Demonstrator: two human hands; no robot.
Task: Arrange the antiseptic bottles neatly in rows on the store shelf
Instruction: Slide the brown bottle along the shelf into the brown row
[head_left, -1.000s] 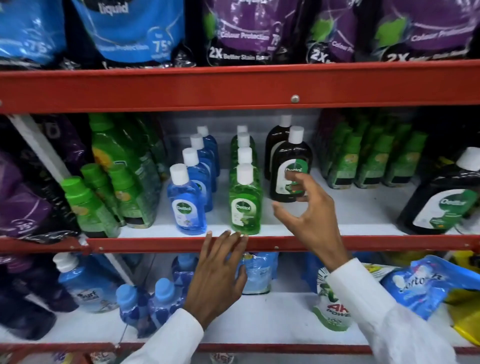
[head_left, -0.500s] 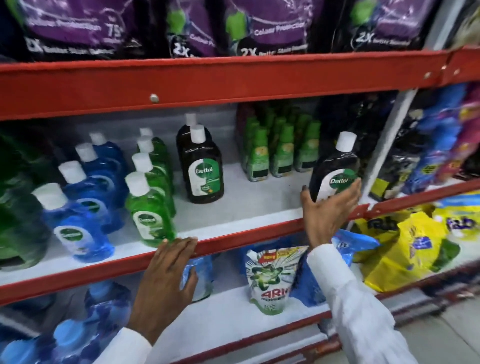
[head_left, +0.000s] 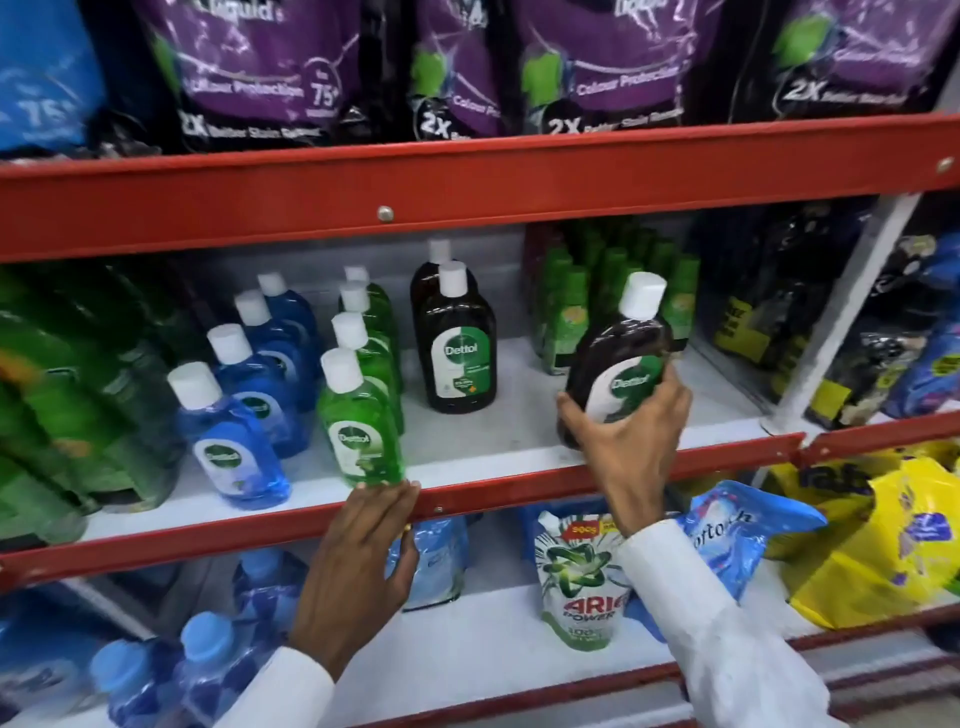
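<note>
My right hand (head_left: 631, 441) grips a dark brown antiseptic bottle (head_left: 618, 358) with a white cap, tilted and lifted at the right of the middle shelf (head_left: 519, 431). Two more brown bottles (head_left: 457, 353) stand one behind the other at the shelf's centre. Left of them runs a row of green bottles (head_left: 361, 415), then a row of blue bottles (head_left: 234, 441). My left hand (head_left: 363, 561) rests flat on the shelf's red front rail (head_left: 493, 496), just below the front green bottle, fingers apart and holding nothing.
Small green-capped bottles (head_left: 597, 301) crowd the back right of the shelf. Large green bottles (head_left: 78, 405) fill the left end. Purple detergent pouches (head_left: 597, 67) hang above. Below lie a detergent pouch (head_left: 579, 577), blue bottles (head_left: 202, 670) and yellow bags (head_left: 883, 535).
My right hand left the centre brown bottle, reached right, and now holds the far-right brown bottle lifted and brought leftward. The view swung right, then back. My left hand stays at the rail.
</note>
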